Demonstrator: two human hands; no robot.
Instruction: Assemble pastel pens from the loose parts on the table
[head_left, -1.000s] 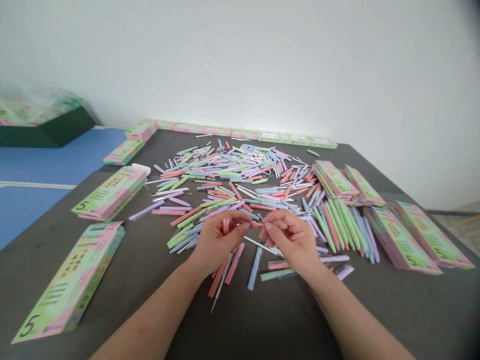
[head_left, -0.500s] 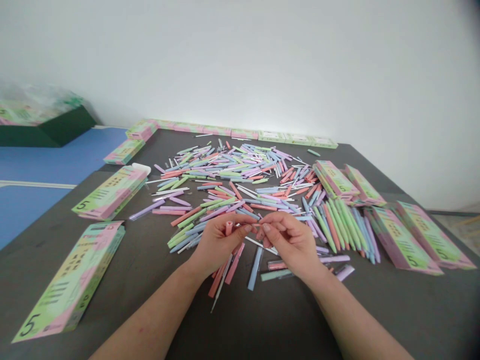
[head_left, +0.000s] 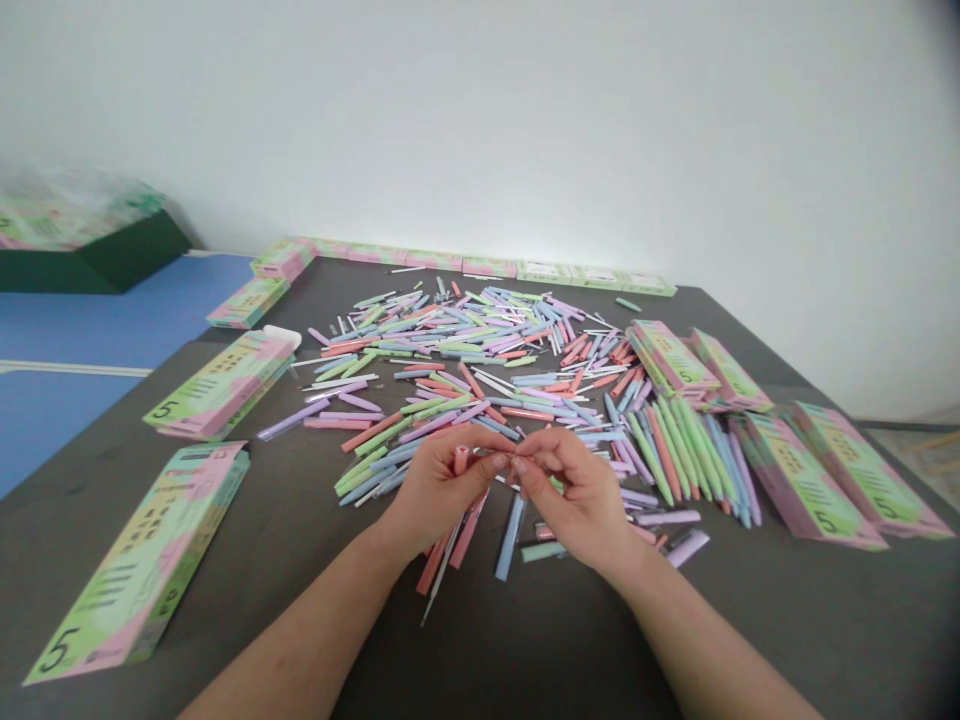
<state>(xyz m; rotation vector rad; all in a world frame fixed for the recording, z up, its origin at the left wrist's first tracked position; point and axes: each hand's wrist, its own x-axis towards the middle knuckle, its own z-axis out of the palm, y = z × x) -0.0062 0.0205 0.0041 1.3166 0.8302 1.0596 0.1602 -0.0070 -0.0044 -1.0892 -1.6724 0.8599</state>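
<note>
My left hand [head_left: 439, 490] is closed, with a coral-red pen barrel [head_left: 460, 459] held upright between thumb and fingers. My right hand [head_left: 574, 490] pinches close against it, fingertips meeting the left ones; whatever sits between those tips is too small to make out. Below the left hand lie coral-red pen parts [head_left: 469, 535] and a thin white refill [head_left: 442, 575], partly hidden by the hand. A blue pen part [head_left: 510, 540] rests on the table between my wrists. Past my hands spreads a big loose pile of pastel pens [head_left: 480, 335].
Printed cardboard boxes stand at left [head_left: 142, 560] and right [head_left: 814, 475], with more along the back edge [head_left: 435, 260]. A row of green, red, blue and purple pens [head_left: 686, 450] lies right of the pile. A dark green bin [head_left: 97, 255] sits on a blue surface [head_left: 75, 420].
My right hand has shifted slightly left and its fingers have closed in nearer the left fingertips. The left hand stays almost where it was, still holding the coral-red barrel.
</note>
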